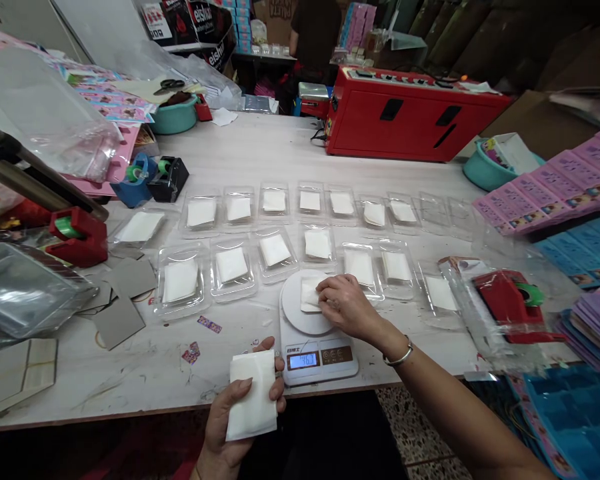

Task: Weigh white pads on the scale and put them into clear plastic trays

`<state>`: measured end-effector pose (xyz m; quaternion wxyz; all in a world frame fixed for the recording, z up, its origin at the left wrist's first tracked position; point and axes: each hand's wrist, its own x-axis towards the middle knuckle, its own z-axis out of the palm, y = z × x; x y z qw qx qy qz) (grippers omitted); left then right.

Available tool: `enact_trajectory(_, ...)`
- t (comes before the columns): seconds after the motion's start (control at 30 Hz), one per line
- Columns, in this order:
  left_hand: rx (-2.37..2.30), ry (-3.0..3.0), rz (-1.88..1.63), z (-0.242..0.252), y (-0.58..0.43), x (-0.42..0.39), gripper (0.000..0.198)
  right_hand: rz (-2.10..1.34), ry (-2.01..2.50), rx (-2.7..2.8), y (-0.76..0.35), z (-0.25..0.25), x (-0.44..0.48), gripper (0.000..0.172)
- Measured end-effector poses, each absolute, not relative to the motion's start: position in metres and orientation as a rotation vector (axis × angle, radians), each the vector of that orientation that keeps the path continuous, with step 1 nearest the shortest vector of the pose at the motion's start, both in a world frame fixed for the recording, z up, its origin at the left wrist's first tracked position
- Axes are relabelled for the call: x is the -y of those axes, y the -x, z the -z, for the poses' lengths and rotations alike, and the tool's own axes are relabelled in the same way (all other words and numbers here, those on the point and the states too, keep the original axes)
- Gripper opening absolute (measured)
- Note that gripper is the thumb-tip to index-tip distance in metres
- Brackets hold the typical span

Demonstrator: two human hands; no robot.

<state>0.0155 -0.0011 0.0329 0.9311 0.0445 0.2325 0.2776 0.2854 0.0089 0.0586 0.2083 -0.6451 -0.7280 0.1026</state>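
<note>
In my left hand (pixel 245 407), at the table's front edge, is a thick stack of white square sheets (pixel 253 390), gripped between thumb and fingers. My right hand (pixel 347 303) reaches over the round plate of a white digital kitchen scale (pixel 293 313). Its fingers are pinched at the edge of a small pile of white sheets (pixel 309 293) lying on the plate; the fingertips are partly hidden. The lit display (pixel 303 360) shows digits too blurred to read surely. Behind the scale, clear plastic trays (pixel 233 267) stand in two rows, most bearing similar white sheets.
A red machine (pixel 395 117) stands at the back. Red tape dispensers (pixel 505 307) sit on both sides. Grey cards (pixel 120 320) and plastic packaging (pixel 25 287) crowd the left. Pink printed cards (pixel 555 187) are stacked at right. A person (pixel 317 33) is in the background.
</note>
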Motion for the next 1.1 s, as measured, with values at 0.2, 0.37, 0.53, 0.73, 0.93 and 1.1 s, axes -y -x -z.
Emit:
enact_trajectory(0.2,-0.521,-0.079,-0.503,-0.043,-0.044,-0.008,0.055,-0.159,1.727,1.745,-0.295,-0.072,-0.001,0.013)
enact_trajectory(0.37,-0.531,-0.111,-0.468,-0.044,-0.078,-0.011,0.062,-0.131,1.55,1.82,-0.27,-0.097,0.03,0.01)
enact_trajectory(0.53,-0.446,-0.054,-0.452,-0.037,-0.089,-0.002,0.062,-0.121,1.413,2.038,-0.23,-0.1,0.062,0.016)
enact_trajectory(0.73,-0.384,-0.107,-0.439,-0.036,-0.079,0.005,0.069,-0.158,1.397,2.133,-0.21,-0.084,0.078,0.015)
enact_trajectory(0.93,-0.479,-0.113,-0.527,-0.039,-0.051,-0.007,0.072,-0.326,1.526,1.907,-0.253,-0.086,0.041,0.017)
enact_trajectory(1.1,-0.541,-0.166,-0.696,-0.047,-0.014,-0.02,0.061,-0.349,2.025,2.015,-0.303,-0.077,-0.022,0.031)
